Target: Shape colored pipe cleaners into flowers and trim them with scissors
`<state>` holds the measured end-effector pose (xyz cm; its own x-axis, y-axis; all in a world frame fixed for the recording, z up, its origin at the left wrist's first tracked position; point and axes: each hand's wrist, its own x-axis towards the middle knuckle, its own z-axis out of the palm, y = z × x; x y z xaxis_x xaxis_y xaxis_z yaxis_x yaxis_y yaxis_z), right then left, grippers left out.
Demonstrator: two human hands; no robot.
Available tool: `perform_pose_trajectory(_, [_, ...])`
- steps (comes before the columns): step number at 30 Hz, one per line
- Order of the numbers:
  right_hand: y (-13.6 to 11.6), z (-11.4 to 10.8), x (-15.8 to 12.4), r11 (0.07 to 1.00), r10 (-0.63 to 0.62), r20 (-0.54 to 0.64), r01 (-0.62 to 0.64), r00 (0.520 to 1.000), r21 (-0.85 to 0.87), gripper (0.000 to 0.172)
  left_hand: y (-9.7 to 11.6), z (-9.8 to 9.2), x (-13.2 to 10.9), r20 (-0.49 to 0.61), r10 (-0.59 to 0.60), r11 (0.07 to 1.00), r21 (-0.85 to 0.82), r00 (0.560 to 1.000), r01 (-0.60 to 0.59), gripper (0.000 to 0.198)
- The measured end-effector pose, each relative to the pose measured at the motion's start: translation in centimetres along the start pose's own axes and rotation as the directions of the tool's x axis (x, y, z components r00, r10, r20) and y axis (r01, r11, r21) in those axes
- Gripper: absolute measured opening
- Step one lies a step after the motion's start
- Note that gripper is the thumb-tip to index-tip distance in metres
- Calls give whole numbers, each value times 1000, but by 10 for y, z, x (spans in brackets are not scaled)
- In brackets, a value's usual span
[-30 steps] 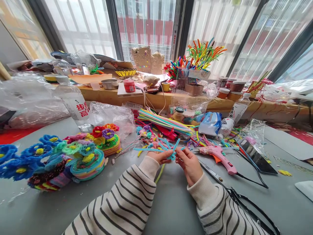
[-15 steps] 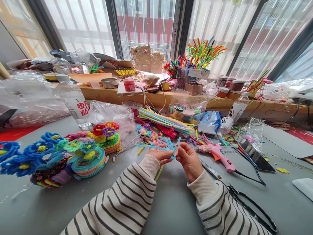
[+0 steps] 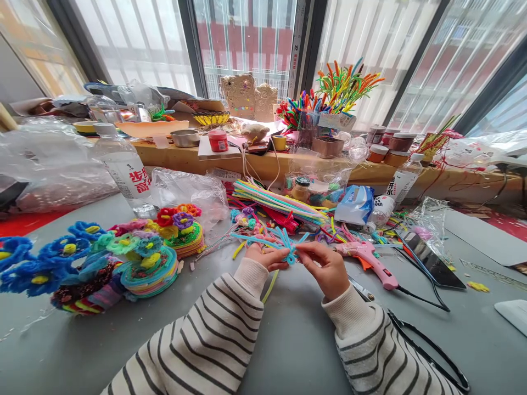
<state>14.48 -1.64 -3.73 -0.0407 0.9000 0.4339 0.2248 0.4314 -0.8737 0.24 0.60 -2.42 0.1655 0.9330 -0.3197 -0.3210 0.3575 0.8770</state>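
Both my hands meet above the grey table (image 3: 288, 340), pinching a bundle of light blue pipe cleaners (image 3: 284, 241) whose ends splay out like spokes. My left hand (image 3: 267, 257) is closed on the bundle's left side, fingers curled under it. My right hand (image 3: 327, 267) is closed on the twisted centre from the right, thumb and forefinger pressed together. Striped sleeves cover both arms. A yellow-green pipe cleaner (image 3: 269, 286) lies under my left wrist.
Finished pipe-cleaner flowers and coiled coasters (image 3: 148, 263) sit at the left. A pink glue gun (image 3: 368, 259) with its cord lies right of my hands, scissors (image 3: 411, 340) nearer me. A stack of pastel pipe cleaners (image 3: 280, 204), water bottles and plastic bags crowd the back.
My hands have lifted slightly and moved away from me with the blue bundle. My right hand has turned, its fingers now pinching the bundle's centre.
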Motion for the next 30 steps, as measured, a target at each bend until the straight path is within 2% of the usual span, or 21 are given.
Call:
perform_pose_trajectory(3, [-4, -1, -1, 948, -203, 50, 209, 978, -239, 19, 1, 0, -1, -6, 15, 1000, 10, 1000, -15, 47])
perform_pose_trajectory(5, [-3, -1, -2, 896, -279, 74, 287, 957, -338, 22, 1, 1, -2, -13, 12, 1000, 21, 1000, -12, 48])
perform_pose_trajectory(10, [4, -2, -3, 812, -344, 123, 361, 931, -459, 26, 1, 2, -3, -17, 26, 999, 39, 1000, -25, 50])
perform_pose_trajectory(13, [5, -2, -3, 824, -333, 132, 356, 934, -441, 25, -2, 0, -1, -5, 43, 998, 43, 999, -42, 51])
perform_pose_trajectory(16, [1, -1, -4, 916, -244, 60, 251, 968, -315, 22, -3, -2, 0, 17, 47, 999, 25, 999, -48, 51])
perform_pose_trajectory(19, [0, 2, -4, 999, 4, -59, -7, 998, -46, 19, -1, -2, -1, 44, 42, 999, 25, 998, -43, 48])
perform_pose_trajectory(21, [0, 3, -4, 977, 166, -76, -154, 983, 147, 18, 0, -1, -2, 46, 39, 998, 41, 998, -41, 47])
perform_pose_trajectory(23, [1, 4, -3, 938, 259, -75, -232, 963, 257, 15, 1, 1, -3, 45, 35, 998, 56, 998, -38, 46])
perform_pose_trajectory(27, [1, 4, -1, 903, 350, -52, -322, 935, 285, 14, 0, 1, -2, 50, 23, 998, 62, 999, -26, 47])
perform_pose_trajectory(30, [0, 3, -1, 922, 324, -26, -310, 946, 233, 15, 0, -1, -2, 66, 9, 999, 43, 998, -12, 47])
